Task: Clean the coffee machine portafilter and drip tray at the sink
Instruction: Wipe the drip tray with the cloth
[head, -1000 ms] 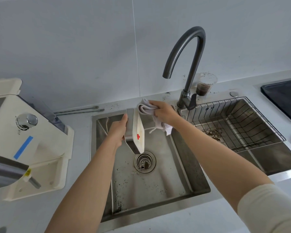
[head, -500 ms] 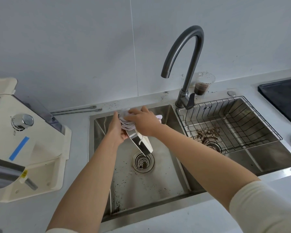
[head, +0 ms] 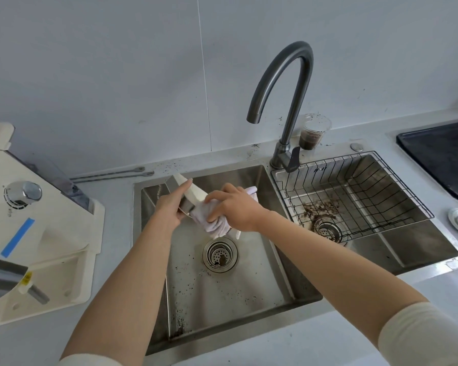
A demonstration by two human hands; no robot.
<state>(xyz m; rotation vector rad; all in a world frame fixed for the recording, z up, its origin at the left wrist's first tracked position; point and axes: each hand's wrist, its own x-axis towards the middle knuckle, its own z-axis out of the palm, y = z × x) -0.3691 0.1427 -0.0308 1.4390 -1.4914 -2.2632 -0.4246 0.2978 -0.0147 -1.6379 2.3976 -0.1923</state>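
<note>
Left grip (head: pixel 169 210) is curled round the drip tray (head: pixel 195 192), which is held tilted above the sink (head: pixel 191 291); a cloth (head: pixel 213 224) is bunched in the right grip (head: pixel 234 210) and pressed to it. Wiping seems underway; grounds (head: pixel 179 330) are left in the basin, and no portafilter is seen.

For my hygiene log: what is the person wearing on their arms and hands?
No gloves, rings or watch show on the left hand or right hand. Forearms are uncovered; the cream left sleeve and right sleeve end near the elbows.
</note>
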